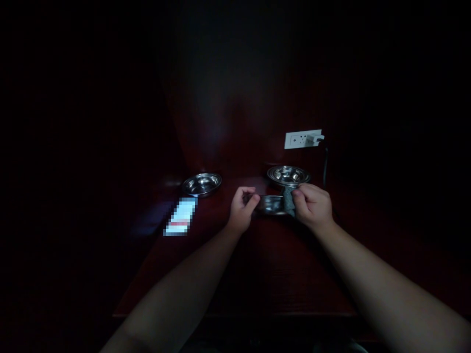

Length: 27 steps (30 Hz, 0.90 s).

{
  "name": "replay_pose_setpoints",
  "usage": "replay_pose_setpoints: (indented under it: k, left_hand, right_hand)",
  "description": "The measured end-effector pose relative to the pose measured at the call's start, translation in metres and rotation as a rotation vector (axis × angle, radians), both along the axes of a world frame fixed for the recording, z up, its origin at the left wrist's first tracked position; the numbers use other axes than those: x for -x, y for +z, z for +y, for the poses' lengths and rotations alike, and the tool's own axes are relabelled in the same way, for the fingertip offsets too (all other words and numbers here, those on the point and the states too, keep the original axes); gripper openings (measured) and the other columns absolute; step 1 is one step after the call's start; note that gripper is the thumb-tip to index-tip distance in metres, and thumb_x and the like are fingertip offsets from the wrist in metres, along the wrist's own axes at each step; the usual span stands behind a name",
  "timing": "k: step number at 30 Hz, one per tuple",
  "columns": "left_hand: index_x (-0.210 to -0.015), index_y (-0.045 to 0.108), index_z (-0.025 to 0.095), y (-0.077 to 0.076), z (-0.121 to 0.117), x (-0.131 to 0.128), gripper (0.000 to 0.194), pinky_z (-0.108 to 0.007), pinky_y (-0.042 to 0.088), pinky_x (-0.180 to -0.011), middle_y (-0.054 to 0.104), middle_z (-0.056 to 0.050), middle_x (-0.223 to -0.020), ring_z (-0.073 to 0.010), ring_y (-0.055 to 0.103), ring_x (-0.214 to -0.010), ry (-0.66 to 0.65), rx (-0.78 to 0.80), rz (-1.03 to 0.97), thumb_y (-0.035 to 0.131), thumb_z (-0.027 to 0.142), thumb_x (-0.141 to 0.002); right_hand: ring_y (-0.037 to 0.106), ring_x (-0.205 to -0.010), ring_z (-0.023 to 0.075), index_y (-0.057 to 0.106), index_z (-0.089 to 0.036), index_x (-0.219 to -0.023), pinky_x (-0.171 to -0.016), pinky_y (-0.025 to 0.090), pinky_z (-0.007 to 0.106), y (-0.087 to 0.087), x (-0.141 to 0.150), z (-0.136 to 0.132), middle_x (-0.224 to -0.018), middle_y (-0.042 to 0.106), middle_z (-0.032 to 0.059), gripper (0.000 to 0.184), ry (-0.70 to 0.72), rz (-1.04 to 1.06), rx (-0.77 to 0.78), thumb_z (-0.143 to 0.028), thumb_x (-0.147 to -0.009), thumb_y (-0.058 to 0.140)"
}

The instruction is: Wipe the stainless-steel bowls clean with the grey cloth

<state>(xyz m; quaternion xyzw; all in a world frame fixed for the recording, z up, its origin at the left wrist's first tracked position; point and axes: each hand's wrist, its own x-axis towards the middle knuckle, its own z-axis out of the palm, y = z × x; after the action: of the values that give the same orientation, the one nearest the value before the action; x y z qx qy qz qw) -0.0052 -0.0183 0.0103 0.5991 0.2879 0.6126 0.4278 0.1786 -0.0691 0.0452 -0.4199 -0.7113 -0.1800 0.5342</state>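
Note:
A shiny metal bowl (271,205) is tilted up between my two hands above the dark red table (272,279). My left hand (243,208) grips its left edge, thumb on the near side. In my right hand (312,203), closed, is a grey-green cloth (289,201) that presses against the bowl's right side. Just behind, a stack of metal dishes (288,174) stands near the wall. Another metal bowl (202,184) rests farther left, apart from my hands.
A lit phone (181,216), blurred out, lies at the left in front of the left bowl. On the back wall is a white socket panel (302,139) with a plug in it, and a cable (325,166) hangs down. The surroundings are very dark.

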Motion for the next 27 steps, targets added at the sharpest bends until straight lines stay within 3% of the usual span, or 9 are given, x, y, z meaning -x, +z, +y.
replay_pose_setpoints:
  k: [3, 6, 9, 13, 16, 19, 23, 27]
  left_hand:
    - [-0.117, 0.048, 0.024, 0.001, -0.004, -0.005, 0.057, -0.037, 0.047, -0.087, 0.047, -0.012, -0.136, -0.0249, 0.051, -0.118, -0.048, 0.337, -0.176, 0.062, 0.058, -0.073]
    - [-0.123, 0.047, 0.023, 0.007, -0.012, -0.007, 0.066, -0.042, 0.050, -0.082, 0.049, -0.016, -0.136, -0.0298, 0.057, -0.112, -0.335, 0.665, -0.226, 0.048, 0.069, -0.076]
    - [-0.122, 0.052, 0.019, 0.012, -0.017, -0.003, 0.075, -0.042, 0.051, -0.077, 0.055, -0.018, -0.129, -0.0321, 0.063, -0.101, -0.635, 0.814, -0.191, 0.038, 0.076, -0.075]
    - [-0.123, 0.053, 0.013, 0.014, -0.017, 0.001, 0.064, -0.033, 0.053, -0.065, 0.064, -0.018, -0.115, -0.0298, 0.067, -0.093, -0.788, 0.871, -0.247, 0.041, 0.061, -0.082]
    - [-0.116, 0.056, 0.008, 0.014, -0.017, 0.000, 0.049, -0.027, 0.053, -0.060, 0.069, -0.015, -0.095, -0.0225, 0.068, -0.080, -0.720, 0.849, -0.359, 0.042, 0.043, -0.085]
    - [-0.105, 0.058, 0.007, 0.013, -0.018, -0.002, 0.037, -0.026, 0.054, -0.058, 0.068, -0.011, -0.078, -0.0177, 0.066, -0.067, -0.528, 0.797, -0.410, 0.043, 0.032, -0.082]
    - [-0.099, 0.059, 0.007, 0.010, -0.018, -0.004, 0.032, -0.027, 0.054, -0.057, 0.066, -0.012, -0.080, -0.0183, 0.065, -0.066, -0.396, 0.724, -0.394, 0.046, 0.029, -0.078]
    - [-0.111, 0.051, 0.013, 0.007, -0.014, -0.005, 0.039, -0.032, 0.055, -0.060, 0.065, -0.012, -0.089, -0.0191, 0.065, -0.071, -0.302, 0.662, -0.396, 0.050, 0.026, -0.075]
  right_hand:
    - [0.040, -0.052, 0.0151, 0.032, -0.023, -0.055, -0.053, 0.031, 0.029, 0.000, 0.000, 0.001, -0.052, 0.038, -0.0004, 0.034, -0.020, -0.038, -0.019, -0.027, -0.086, 0.044]
    - [0.040, -0.053, 0.0156, 0.032, -0.024, -0.056, -0.055, 0.031, 0.030, 0.001, -0.001, 0.002, -0.053, 0.038, -0.0005, 0.032, -0.021, -0.089, -0.035, -0.025, -0.085, 0.045]
    - [0.037, -0.054, 0.0155, 0.032, -0.024, -0.057, -0.056, 0.031, 0.031, 0.001, -0.002, 0.002, -0.054, 0.036, -0.0012, 0.032, -0.013, -0.134, -0.052, -0.022, -0.084, 0.047]
    - [0.036, -0.054, 0.0154, 0.031, -0.024, -0.058, -0.056, 0.030, 0.031, 0.000, -0.002, 0.003, -0.055, 0.035, -0.0014, 0.031, 0.008, -0.161, -0.058, -0.021, -0.084, 0.047]
    - [0.038, -0.055, 0.0160, 0.033, -0.023, -0.057, -0.056, 0.031, 0.032, -0.001, -0.002, 0.004, -0.055, 0.037, -0.0006, 0.030, 0.050, -0.169, -0.018, -0.021, -0.085, 0.046]
    - [0.045, -0.060, 0.0175, 0.043, -0.022, -0.059, -0.061, 0.038, 0.033, -0.003, -0.003, 0.006, -0.058, 0.046, 0.0021, 0.027, 0.129, -0.147, 0.049, -0.020, -0.086, 0.041]
    - [0.060, -0.078, 0.0207, 0.059, -0.019, -0.072, -0.079, 0.046, 0.038, -0.006, -0.006, 0.012, -0.075, 0.063, 0.0065, 0.026, 0.175, -0.063, 0.101, -0.019, -0.088, 0.039]
    - [0.059, -0.103, 0.0247, 0.066, -0.019, -0.080, -0.096, 0.042, 0.043, -0.010, -0.009, 0.018, -0.095, 0.068, 0.0080, 0.019, 0.051, -0.020, 0.119, -0.023, -0.085, 0.048]
